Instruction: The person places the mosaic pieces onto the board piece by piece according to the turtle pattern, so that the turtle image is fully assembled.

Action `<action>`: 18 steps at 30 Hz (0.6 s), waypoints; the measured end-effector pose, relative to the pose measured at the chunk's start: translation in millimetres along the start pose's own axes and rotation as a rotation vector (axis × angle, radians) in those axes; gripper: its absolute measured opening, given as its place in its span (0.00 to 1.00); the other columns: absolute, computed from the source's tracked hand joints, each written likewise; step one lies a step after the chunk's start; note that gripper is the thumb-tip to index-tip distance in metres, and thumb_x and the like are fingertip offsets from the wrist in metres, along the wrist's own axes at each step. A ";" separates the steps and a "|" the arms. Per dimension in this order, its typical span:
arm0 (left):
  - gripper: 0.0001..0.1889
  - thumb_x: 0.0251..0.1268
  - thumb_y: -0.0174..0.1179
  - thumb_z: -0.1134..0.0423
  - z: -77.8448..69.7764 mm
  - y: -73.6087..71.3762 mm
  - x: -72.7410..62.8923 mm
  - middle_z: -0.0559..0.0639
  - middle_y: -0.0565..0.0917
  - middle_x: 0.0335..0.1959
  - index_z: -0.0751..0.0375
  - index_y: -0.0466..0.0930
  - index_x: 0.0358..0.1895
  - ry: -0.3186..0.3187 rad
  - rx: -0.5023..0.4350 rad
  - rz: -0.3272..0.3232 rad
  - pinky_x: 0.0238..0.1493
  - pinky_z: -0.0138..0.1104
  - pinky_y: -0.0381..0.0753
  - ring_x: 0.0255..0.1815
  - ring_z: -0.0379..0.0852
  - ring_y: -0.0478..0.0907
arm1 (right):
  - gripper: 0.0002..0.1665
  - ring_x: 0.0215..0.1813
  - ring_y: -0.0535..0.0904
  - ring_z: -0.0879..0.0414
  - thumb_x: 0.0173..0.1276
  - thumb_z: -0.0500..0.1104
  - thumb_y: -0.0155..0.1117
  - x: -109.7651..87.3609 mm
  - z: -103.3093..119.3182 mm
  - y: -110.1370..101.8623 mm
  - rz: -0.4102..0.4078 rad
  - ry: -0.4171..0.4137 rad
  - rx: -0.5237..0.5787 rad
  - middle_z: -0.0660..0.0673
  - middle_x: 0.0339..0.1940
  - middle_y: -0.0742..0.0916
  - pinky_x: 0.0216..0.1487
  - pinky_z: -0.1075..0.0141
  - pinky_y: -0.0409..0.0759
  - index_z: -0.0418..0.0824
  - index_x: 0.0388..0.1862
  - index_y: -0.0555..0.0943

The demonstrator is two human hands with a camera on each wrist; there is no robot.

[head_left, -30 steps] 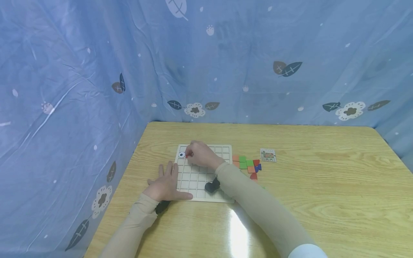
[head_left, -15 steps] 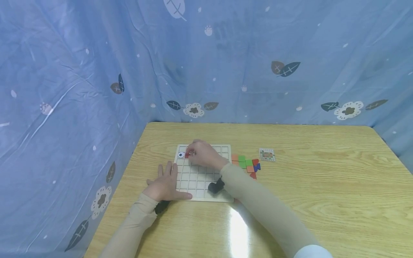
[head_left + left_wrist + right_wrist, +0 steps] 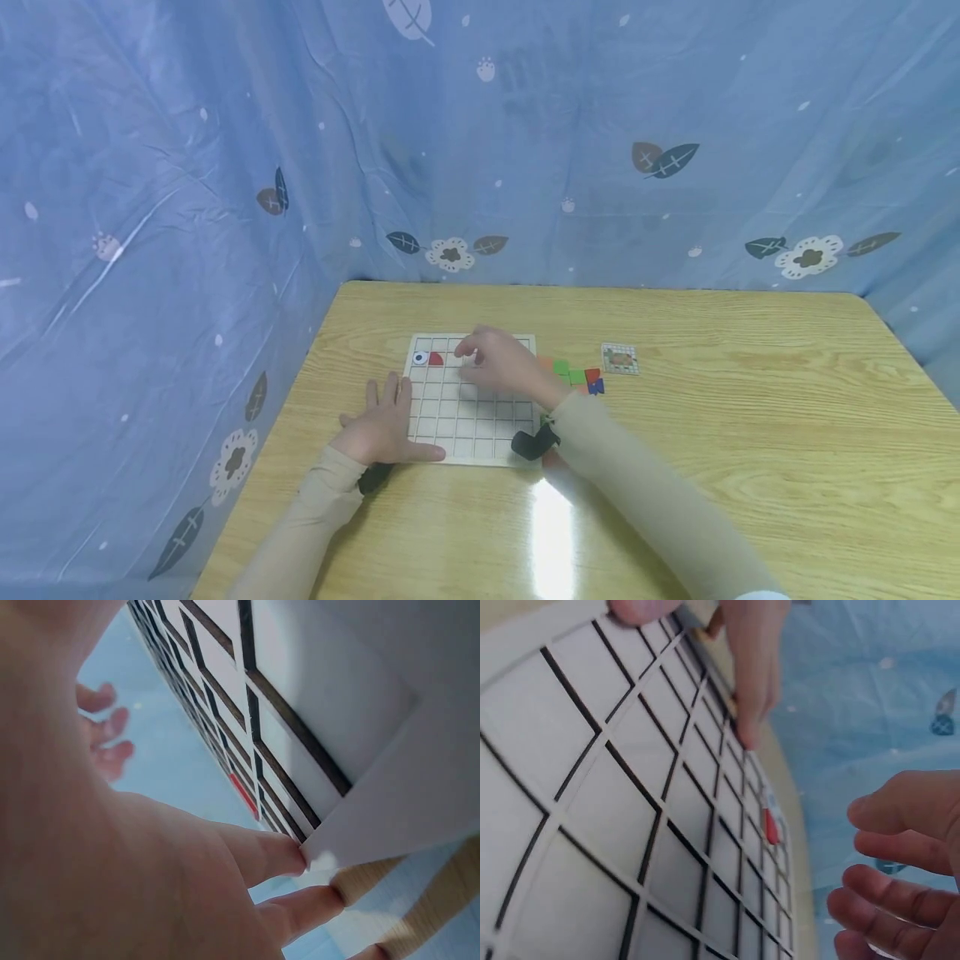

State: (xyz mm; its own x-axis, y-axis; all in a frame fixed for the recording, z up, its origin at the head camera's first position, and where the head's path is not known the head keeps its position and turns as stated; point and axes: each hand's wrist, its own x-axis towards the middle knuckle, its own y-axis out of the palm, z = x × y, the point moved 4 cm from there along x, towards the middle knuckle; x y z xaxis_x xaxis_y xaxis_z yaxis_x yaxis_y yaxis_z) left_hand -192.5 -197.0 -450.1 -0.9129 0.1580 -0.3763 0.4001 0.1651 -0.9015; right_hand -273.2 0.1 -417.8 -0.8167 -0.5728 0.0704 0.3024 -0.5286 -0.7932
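Note:
A white grid board [image 3: 465, 427] lies on the wooden table. In its upper left, a round eye tile [image 3: 421, 358] sits beside a red curved-edge tile [image 3: 436, 359]. My left hand [image 3: 384, 432] is spread at the board's left edge, thumb along the front corner; in the left wrist view its fingers [image 3: 274, 853] reach the rim. My right hand [image 3: 504, 360] hovers over the board, right of the red tile, with loosely bent fingers and nothing between them. The right wrist view shows these fingers [image 3: 900, 847] apart from the red tile [image 3: 770, 825].
Right of the board lie several flat tiles, among them a green tile [image 3: 577, 377], a red tile [image 3: 592, 375] and a blue tile [image 3: 596, 387]; the right arm hides some. A small gridded picture card [image 3: 620, 359] lies farther right. A blue patterned curtain [image 3: 525, 167] stands behind the table.
My right hand has let go of the red tile, which now lies beside the eye tile, and has moved right with its fingers loosened. The left hand stays in place.

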 end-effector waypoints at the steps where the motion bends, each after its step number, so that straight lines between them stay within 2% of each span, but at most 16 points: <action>1: 0.73 0.48 0.70 0.23 -0.4 -0.5 -0.6 0.72 0.42 0.85 0.71 0.44 0.83 0.000 0.001 0.000 0.54 0.88 0.54 0.82 0.82 0.40 | 0.20 0.50 0.84 0.52 0.69 0.43 0.70 -4.0 -0.1 -2.5 -0.001 0.000 -0.001 0.44 0.52 0.87 0.52 0.60 0.84 0.39 0.57 0.87; 8: 0.72 0.48 0.71 0.24 -2.0 -2.8 -3.6 0.73 0.43 0.85 0.71 0.45 0.83 0.001 -0.002 0.000 0.54 0.88 0.55 0.81 0.82 0.41 | 0.20 0.51 0.85 0.47 0.69 0.43 0.68 -27.8 -2.0 -17.7 -0.038 -0.011 0.035 0.40 0.55 0.88 0.50 0.55 0.84 0.37 0.58 0.87; 18: 0.72 0.48 0.71 0.25 -3.9 -3.9 -3.8 0.73 0.44 0.84 0.72 0.45 0.83 0.004 0.010 -0.005 0.53 0.88 0.56 0.81 0.83 0.42 | 0.20 0.55 0.83 0.48 0.70 0.44 0.70 -53.4 -11.2 -30.7 -0.065 0.032 0.038 0.43 0.56 0.87 0.52 0.52 0.84 0.40 0.59 0.86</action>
State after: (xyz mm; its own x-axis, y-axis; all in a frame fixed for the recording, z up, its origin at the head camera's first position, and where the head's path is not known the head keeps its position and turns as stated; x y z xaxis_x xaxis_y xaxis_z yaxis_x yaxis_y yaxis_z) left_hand -190.2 -194.4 -444.3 -0.9146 0.1606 -0.3710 0.3947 0.1565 -0.9054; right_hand -244.4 53.9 -403.9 -0.8504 -0.5162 0.1015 0.2656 -0.5878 -0.7642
